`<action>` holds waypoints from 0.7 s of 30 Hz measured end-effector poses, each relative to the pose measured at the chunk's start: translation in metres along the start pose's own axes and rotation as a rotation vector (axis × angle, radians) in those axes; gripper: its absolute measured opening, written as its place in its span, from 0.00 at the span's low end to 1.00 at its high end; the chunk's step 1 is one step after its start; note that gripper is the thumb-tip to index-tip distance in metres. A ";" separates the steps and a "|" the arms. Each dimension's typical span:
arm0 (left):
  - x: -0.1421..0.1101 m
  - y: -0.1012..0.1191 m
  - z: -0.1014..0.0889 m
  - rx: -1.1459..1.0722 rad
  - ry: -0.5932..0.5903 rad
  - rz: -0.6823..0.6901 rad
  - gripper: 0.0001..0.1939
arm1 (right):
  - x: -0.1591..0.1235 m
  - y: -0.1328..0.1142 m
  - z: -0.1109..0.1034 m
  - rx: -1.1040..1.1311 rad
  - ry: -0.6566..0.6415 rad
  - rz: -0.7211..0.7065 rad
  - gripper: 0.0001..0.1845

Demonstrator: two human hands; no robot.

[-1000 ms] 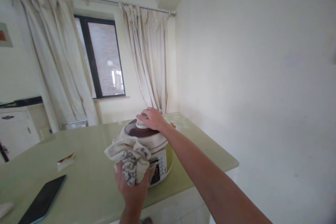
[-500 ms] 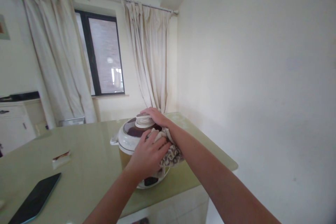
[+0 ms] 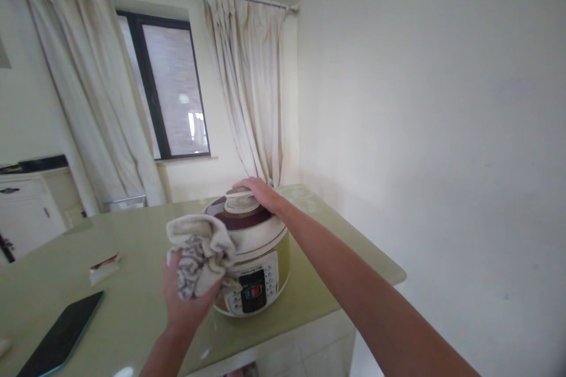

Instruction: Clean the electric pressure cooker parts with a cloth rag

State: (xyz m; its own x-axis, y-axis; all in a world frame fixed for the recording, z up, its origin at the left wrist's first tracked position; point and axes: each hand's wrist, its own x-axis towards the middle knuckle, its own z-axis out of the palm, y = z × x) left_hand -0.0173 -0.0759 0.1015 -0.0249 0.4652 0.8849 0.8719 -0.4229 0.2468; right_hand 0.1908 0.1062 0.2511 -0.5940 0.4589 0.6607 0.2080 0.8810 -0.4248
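Observation:
An electric pressure cooker (image 3: 260,241) stands upright near the table's front edge, its white control panel (image 3: 254,285) with a dark display facing me. My left hand (image 3: 188,294) is closed around a bunched cloth (image 3: 201,253), white with a dark pattern. The cloth is at the cooker's left front and covers part of its side. On top, my right hand (image 3: 259,189) curls over the lid's knob (image 3: 241,201), with its fingertips partly hidden behind it.
The green glossy table (image 3: 141,265) carries a dark phone or tablet (image 3: 62,333) and a small packet (image 3: 104,266) at left. A bare wall (image 3: 424,129) runs along the right. Curtains (image 3: 252,82) and a white cabinet (image 3: 30,206) stand behind.
My left hand has moved left with the cloth, from the cooker's right front to its left front, turning over and uncovering the control panel. My right hand stays on the knob.

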 end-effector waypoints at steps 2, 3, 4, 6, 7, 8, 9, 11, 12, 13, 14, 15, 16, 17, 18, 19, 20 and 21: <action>0.009 0.030 0.003 0.080 0.181 0.264 0.20 | 0.001 0.001 -0.001 -0.008 -0.003 -0.015 0.20; 0.016 0.047 0.004 0.096 0.162 0.353 0.17 | 0.001 0.002 -0.002 -0.014 -0.020 -0.022 0.19; 0.023 0.065 0.006 0.119 0.119 0.408 0.17 | 0.002 0.003 -0.002 -0.022 -0.038 -0.023 0.18; 0.036 0.099 0.013 0.163 0.055 0.486 0.15 | 0.003 0.003 -0.003 -0.029 -0.063 -0.009 0.17; 0.039 0.113 0.019 0.194 0.014 0.527 0.14 | 0.003 0.003 -0.003 -0.027 -0.060 0.001 0.17; 0.041 0.125 0.027 0.229 -0.036 0.582 0.13 | 0.003 0.003 -0.003 -0.020 -0.045 0.009 0.17; 0.040 0.134 0.035 0.264 -0.095 0.648 0.12 | 0.002 0.002 -0.003 -0.008 -0.027 0.012 0.18; 0.032 0.144 0.051 0.324 -0.194 0.777 0.10 | 0.000 0.000 -0.003 0.011 -0.007 0.015 0.20; 0.026 0.145 0.057 0.338 -0.218 0.829 0.09 | 0.000 -0.002 -0.003 0.015 -0.003 0.021 0.20; 0.019 0.143 0.061 0.333 -0.217 0.866 0.08 | -0.001 -0.003 -0.003 0.014 -0.005 0.027 0.21; 0.012 0.139 0.062 0.311 -0.195 0.883 0.08 | -0.001 -0.004 -0.003 0.009 -0.011 0.034 0.21; 0.005 0.133 0.061 0.274 -0.158 0.881 0.08 | -0.002 -0.006 -0.004 0.001 -0.016 0.040 0.21; -0.001 0.125 0.057 0.230 -0.118 0.860 0.09 | -0.002 -0.007 -0.004 -0.007 -0.019 0.044 0.21; -0.006 0.115 0.051 0.181 -0.079 0.824 0.10 | -0.002 -0.007 -0.005 -0.012 -0.022 0.045 0.22; -0.010 0.104 0.044 0.139 -0.039 0.769 0.13 | -0.002 -0.008 -0.005 -0.015 -0.024 0.045 0.22; -0.014 0.091 0.035 0.112 -0.002 0.703 0.15 | -0.002 -0.008 -0.006 -0.014 -0.022 0.043 0.22; -0.017 0.079 0.026 0.097 0.031 0.633 0.17 | -0.003 -0.008 -0.006 -0.012 -0.019 0.040 0.22; -0.020 0.067 0.017 0.091 0.062 0.567 0.18 | -0.003 -0.008 -0.006 -0.007 -0.016 0.034 0.22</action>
State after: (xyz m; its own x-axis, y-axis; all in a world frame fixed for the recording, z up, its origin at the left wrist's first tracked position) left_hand 0.0499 -0.1001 0.0934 0.4322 0.1377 0.8912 0.7960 -0.5227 -0.3053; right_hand 0.1952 0.0985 0.2562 -0.5985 0.4871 0.6360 0.2336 0.8655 -0.4431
